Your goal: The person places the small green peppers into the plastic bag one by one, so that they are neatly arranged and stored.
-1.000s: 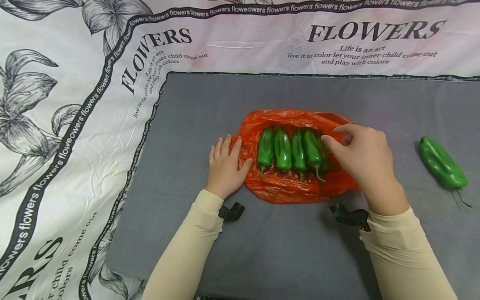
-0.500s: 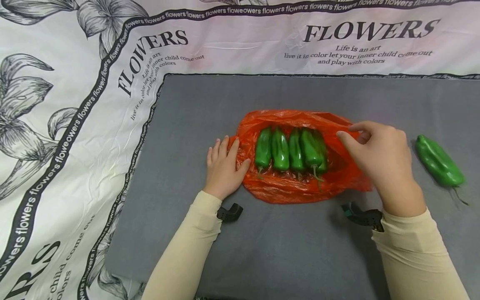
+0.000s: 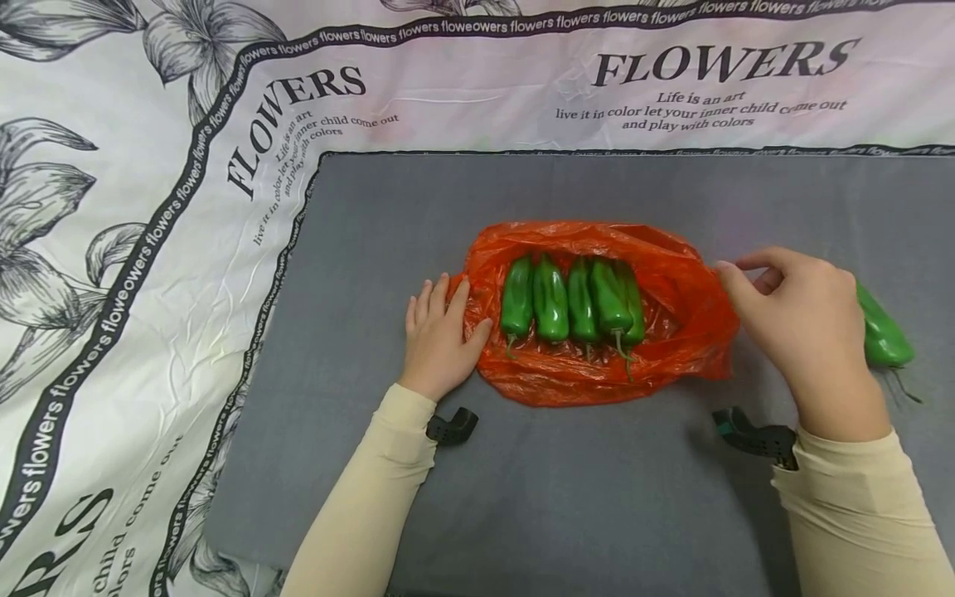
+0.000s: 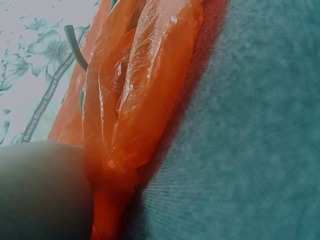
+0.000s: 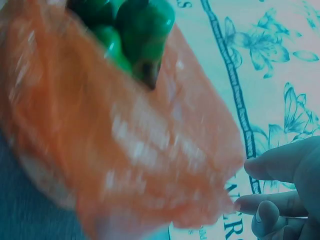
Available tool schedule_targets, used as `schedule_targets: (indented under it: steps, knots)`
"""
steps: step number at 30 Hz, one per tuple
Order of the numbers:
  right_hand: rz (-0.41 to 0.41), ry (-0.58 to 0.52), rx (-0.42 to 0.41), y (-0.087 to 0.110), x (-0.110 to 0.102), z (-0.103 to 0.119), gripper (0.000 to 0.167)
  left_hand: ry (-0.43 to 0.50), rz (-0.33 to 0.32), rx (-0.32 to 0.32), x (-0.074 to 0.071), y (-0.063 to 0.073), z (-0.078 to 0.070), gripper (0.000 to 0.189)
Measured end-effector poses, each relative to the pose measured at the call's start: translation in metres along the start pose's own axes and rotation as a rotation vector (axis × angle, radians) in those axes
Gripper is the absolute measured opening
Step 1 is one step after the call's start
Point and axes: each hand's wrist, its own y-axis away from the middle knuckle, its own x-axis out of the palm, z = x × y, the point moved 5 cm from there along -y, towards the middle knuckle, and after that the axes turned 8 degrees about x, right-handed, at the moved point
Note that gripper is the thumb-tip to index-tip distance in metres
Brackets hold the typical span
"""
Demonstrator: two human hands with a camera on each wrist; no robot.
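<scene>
Several green peppers [image 3: 550, 303] lie side by side in the opening of a red plastic bag [image 3: 567, 388] in the head view, stems toward me. My left hand [image 3: 440, 340] rests flat with fingers spread at the bag's left end. At the right end, my right hand [image 3: 821, 332] is beside the rim. In the right wrist view, a gap separates its thumb and fingertips by the bag's edge [image 5: 200, 195], and whether a fingertip still touches is unclear. The left wrist view shows the bag's folds [image 4: 145, 100] and one stem [image 4: 75, 47].
A single green pepper [image 3: 884, 336] lies on the grey cloth [image 3: 597, 497] to the right, partly behind my right hand. A white flower-printed border [image 3: 477, 91] with black lettering surrounds the grey area at the back and left.
My right hand has moved right from over the peppers, and the bag's right side has spread wider. It now covers part of the lone pepper. My left hand has stayed at the bag.
</scene>
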Motion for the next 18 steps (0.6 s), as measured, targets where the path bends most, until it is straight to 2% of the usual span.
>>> schedule_targets:
  steps: [6,11,18]
  knots:
    - [-0.014,0.067,0.032,-0.001,-0.003,-0.020,0.051,0.010,0.000,0.002,0.000,0.000,-0.002,0.072]
    - [0.010,0.117,0.077,-0.001,-0.003,-0.036,0.056,0.014,-0.005,0.007,0.000,0.000,-0.001,0.072]
    - [0.017,0.168,0.096,-0.003,-0.007,-0.056,0.056,0.008,-0.007,0.003,0.000,0.001,0.001,0.072]
